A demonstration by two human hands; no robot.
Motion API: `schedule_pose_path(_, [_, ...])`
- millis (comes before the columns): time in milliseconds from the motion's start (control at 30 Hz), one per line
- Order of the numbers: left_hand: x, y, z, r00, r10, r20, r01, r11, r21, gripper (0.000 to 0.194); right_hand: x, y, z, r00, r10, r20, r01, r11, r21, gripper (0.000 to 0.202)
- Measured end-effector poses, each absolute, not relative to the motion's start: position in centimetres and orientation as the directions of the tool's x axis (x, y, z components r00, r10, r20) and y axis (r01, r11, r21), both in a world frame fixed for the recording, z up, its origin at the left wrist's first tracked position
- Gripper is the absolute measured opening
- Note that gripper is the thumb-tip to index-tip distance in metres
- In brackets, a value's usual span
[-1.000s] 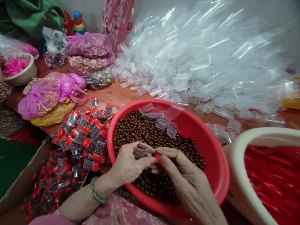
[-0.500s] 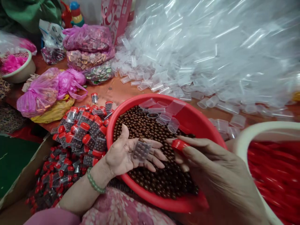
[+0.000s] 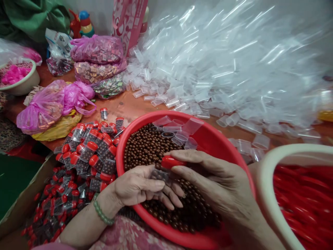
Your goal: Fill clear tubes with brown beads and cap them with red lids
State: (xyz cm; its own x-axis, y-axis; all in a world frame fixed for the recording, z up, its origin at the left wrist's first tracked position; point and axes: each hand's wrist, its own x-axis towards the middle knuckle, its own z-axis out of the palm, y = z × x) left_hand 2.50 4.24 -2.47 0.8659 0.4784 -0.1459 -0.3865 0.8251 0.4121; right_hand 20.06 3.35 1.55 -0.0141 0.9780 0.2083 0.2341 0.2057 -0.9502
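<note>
Clear tube (image 3: 158,174), small brown balls showing inside, lies in the L hand (image 3: 137,185) above the red basin (image 3: 215,142). L thumb presses it from on top, other fingers loosely curled, prob. so it won't slip or spill. R hand (image 3: 221,180), also over the basin, pinches a red cap (image 3: 173,161) btwn thumb & fingertips, right by the tube; can't tell if the two touch. Both hands are prob. over the basin so any dropped ball would land back in it.

Inside basin: loose brown balls (image 3: 142,146), plus a few loose tubes (image 3: 192,125) toward its far side, likely for a quick reach. L of basin: pile of red-capped tubes (image 3: 90,151), w/ more in a cardboard box (image 3: 31,189) lower down. R of basin: cream tub (image 3: 265,170) of red caps (image 3: 304,201), handy for the R hand, it seems. Behind basin: big heap of clear tubes (image 3: 208,69), partly blurred, on an orange-brown table (image 3: 121,104). Behind & L of basin: stacked pink plastic bags (image 3: 96,50); farther L, white bowl (image 3: 26,84) w/ bright pink pieces (image 3: 15,74).
</note>
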Motion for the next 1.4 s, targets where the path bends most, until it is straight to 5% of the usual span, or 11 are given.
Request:
schedule_pose_path(167, [2.5,4.2,-2.5,0.903,0.416,-0.103,-0.341,0.843,0.417,0.044,20.5,3.5,1.3,-0.131,0.975,0.176,0.283,0.207,-0.936,0.014])
schedule_pose_path(367, [2.6,4.0,-2.5,0.887,0.446,-0.119,-0.383,0.855,0.349,0.046,22.0,3.1,0.8,0.039,0.993,0.115,0.339,0.096,-0.936,0.015])
schedule_pose_path(900, [3.0,3.9,-2.5,0.803,0.548,-0.234,-0.322,0.729,0.605,0.043,18.6,2.0,1.6,-0.029,0.976,0.216,0.291,0.215,-0.932,0.017])
schedule_pose_path(1167, [2.7,4.1,-1.8,0.819,0.507,-0.268,-0.153,0.644,0.750,0.050,18.6,1.6,1.1,0.066,0.994,0.091,0.255,0.071,-0.964,0.008])
schedule_pose_path(1400, [2.7,3.8,-1.9,0.830,0.487,-0.272,-0.137,0.650,0.748,0.051,18.6,0.9,1.2,0.034,0.992,0.123,0.322,0.106,-0.941,0.002])
